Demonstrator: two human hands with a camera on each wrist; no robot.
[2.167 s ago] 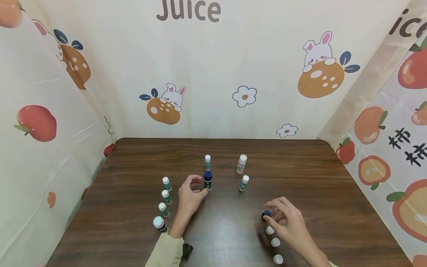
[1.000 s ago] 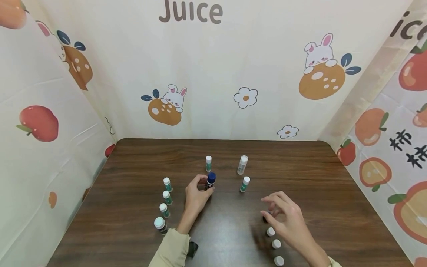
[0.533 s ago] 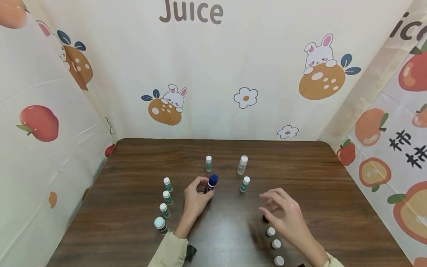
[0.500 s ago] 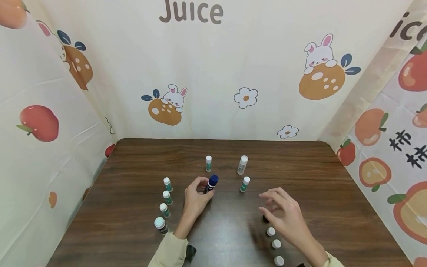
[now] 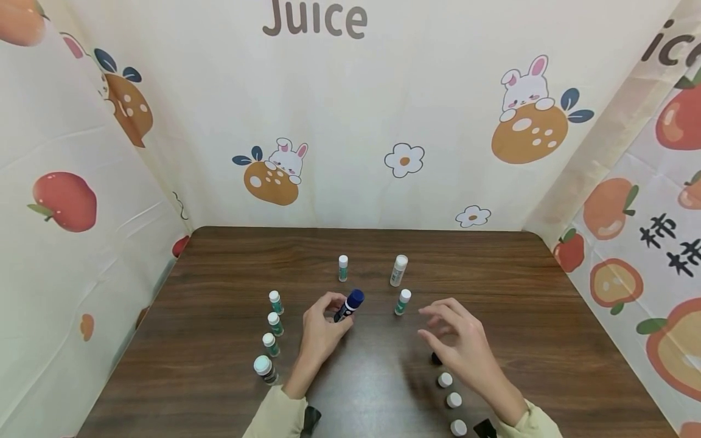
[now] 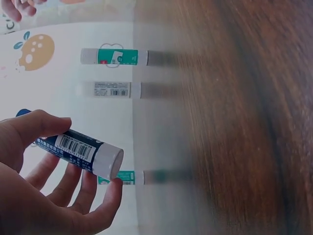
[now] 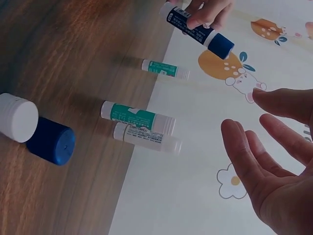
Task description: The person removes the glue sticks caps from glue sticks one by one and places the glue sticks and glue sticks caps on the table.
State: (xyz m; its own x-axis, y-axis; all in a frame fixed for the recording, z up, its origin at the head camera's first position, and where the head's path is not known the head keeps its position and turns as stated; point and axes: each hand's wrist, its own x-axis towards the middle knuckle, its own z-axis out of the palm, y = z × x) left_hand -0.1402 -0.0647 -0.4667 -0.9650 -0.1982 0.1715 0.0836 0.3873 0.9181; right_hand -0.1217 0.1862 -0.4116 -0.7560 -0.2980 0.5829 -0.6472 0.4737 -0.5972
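A dark-blue glue stick [image 5: 348,305] is pinched between the thumb and fingers of my left hand [image 5: 322,328], tilted with its blue cap up and to the right. The left wrist view shows its barcode label and white base [image 6: 108,161]. My right hand [image 5: 462,340] is raised with fingers spread and nothing between them, just above a short blue cap [image 7: 53,142] on the table. A green glue stick [image 5: 402,302] stands between the hands, with a white glue stick [image 5: 398,271] behind it. Another green glue stick [image 5: 342,268] is beyond my left hand.
On the left stand several glue sticks in a row, green-labelled ones [image 5: 275,323] and a wider dark-labelled one [image 5: 265,369] nearest me. White caps [image 5: 453,399] line up below the blue cap on the right. A printed curtain [image 5: 350,109] rises behind the wooden table [image 5: 230,261].
My left hand has lifted the blue glue stick from upright on the table and tipped it rightward. My right hand has left the blue cap, rising slightly up and left with fingers opening.
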